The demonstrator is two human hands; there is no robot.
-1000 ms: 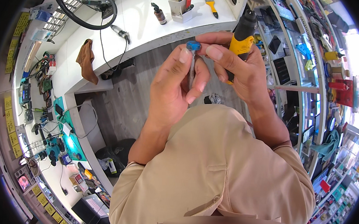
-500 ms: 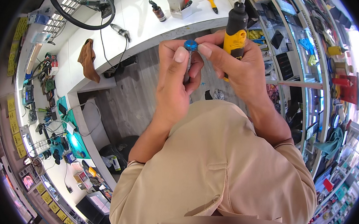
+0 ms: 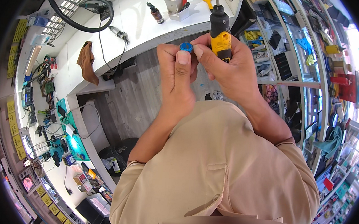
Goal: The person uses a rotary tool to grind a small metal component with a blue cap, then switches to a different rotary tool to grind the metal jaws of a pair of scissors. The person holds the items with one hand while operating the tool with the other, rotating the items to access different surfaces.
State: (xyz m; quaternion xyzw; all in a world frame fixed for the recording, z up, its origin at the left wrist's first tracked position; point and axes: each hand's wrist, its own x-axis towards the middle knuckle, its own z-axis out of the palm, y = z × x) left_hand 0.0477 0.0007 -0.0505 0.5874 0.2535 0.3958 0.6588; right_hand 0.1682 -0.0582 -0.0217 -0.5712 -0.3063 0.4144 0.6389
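Observation:
My left hand (image 3: 176, 81) is closed around a small slim piece, its thumb laid along the side. A shiny blue round cap (image 3: 186, 47) tops that piece; in this frame fingers hide the rest. My right hand (image 3: 240, 70) grips a black and yellow rotary tool (image 3: 221, 36) against its palm, nose pointing away from me. A thin shaft sticks out of the nose, with a grey disc-like end at the upper edge. The right thumb and forefinger reach over to the blue cap's right side, touching it or very near.
Beyond my hands runs a white bench (image 3: 130, 12) with a dropper bottle (image 3: 155, 13), a tool holder (image 3: 176, 8) and a yellow-handled brush (image 3: 207, 0). A brown cloth (image 3: 88, 63) hangs over its edge. Glass shelves (image 3: 285, 61) stand at right, a cluttered worktop at left.
The rotary tool and right hand have shifted left. My left hand has turned, so the cap's top tilts more toward me and the piece's body is hidden.

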